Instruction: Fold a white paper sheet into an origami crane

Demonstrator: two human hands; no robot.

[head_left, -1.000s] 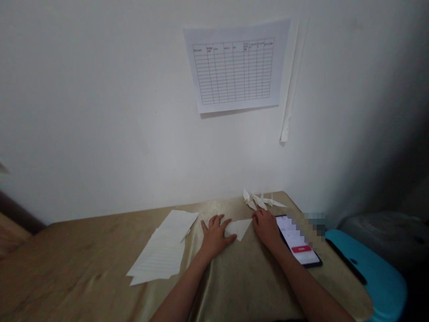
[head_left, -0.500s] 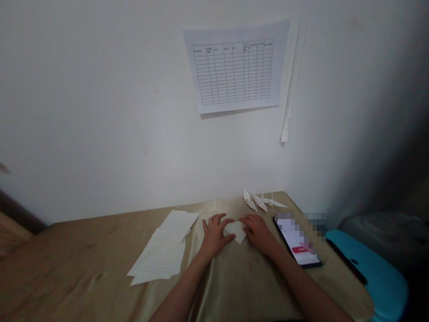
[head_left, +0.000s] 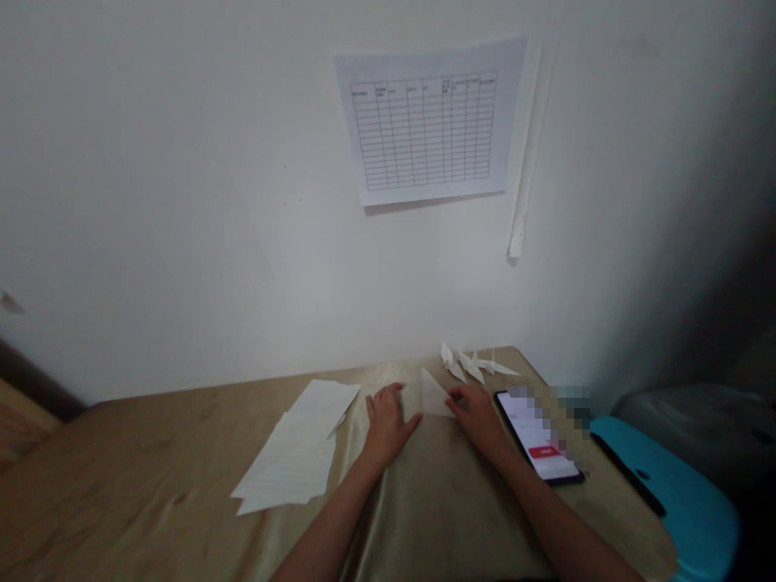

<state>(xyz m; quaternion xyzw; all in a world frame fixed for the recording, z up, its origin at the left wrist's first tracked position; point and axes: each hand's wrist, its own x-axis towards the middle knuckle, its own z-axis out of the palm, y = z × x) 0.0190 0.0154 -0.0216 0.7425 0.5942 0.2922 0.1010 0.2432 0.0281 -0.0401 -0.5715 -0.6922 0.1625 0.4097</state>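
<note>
A small folded piece of white paper (head_left: pixel 434 394), now roughly triangular, is pinched along its right side by my right hand (head_left: pixel 474 414). My left hand (head_left: pixel 386 420) rests on the cloth just left of the paper, fingers apart and holding nothing; its thumb tip comes close to the paper's lower left corner. Behind my right hand, near the wall, lie several folded white paper cranes (head_left: pixel 476 364). Left of my left hand is a loose stack of white paper sheets (head_left: pixel 297 453), some of them lined.
A phone (head_left: pixel 539 440) with a lit screen lies right of my right forearm. The tan cloth-covered table (head_left: pixel 151 469) meets the white wall. A printed table sheet (head_left: pixel 430 129) hangs on the wall. A turquoise object (head_left: pixel 672 493) stands beyond the table's right edge.
The folded paper has been turned and now points away from me, held by my right hand alone. My left hand has let go of it and moved slightly left.
</note>
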